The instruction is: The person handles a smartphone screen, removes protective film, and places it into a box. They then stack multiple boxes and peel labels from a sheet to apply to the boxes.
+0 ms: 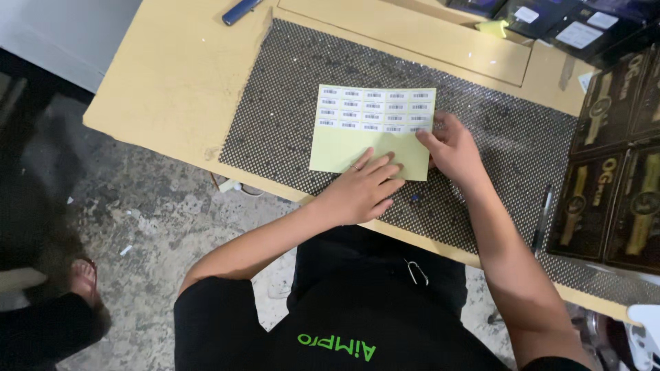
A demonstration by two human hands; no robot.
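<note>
A pale yellow sheet (344, 148) with several rows of small white barcode stickers (375, 110) lies on a dotted black mat (289, 103). My left hand (361, 189) rests flat on the sheet's lower edge, fingers spread, a ring on one finger. My right hand (450, 148) is at the sheet's right edge, fingertips pinched at the lowest row of stickers; whether it holds one I cannot tell.
The mat covers a light wooden table (172, 75). Black boxes with gold print (612, 199) are stacked at the right. A blue pen (239, 10) lies at the far edge, dark packets (550, 20) at top right. Another person's foot (82, 278) stands on the concrete floor at left.
</note>
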